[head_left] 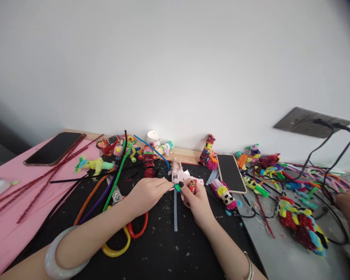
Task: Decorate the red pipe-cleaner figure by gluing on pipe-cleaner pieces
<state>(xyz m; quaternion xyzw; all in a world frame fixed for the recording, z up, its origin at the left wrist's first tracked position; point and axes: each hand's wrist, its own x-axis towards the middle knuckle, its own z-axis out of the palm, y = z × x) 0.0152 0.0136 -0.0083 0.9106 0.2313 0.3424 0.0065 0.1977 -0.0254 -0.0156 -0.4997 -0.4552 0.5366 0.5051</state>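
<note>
Green piece (177, 187) pinched in my left hand (147, 194) fingertips, just left of the red piece (192, 186) my right hand (196, 200) grips, mid-table.

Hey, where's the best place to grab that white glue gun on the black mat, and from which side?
Probably the glue gun's body just behind the nozzle, coming from above and the far side. It lies flat on the black mat, its near end crowded by the left hand and right hand.

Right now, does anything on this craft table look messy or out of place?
Yes. Pale crumbs are scattered over the black mat, and cables from the wall socket trail through the pipe-cleaner pile on the right.
</note>
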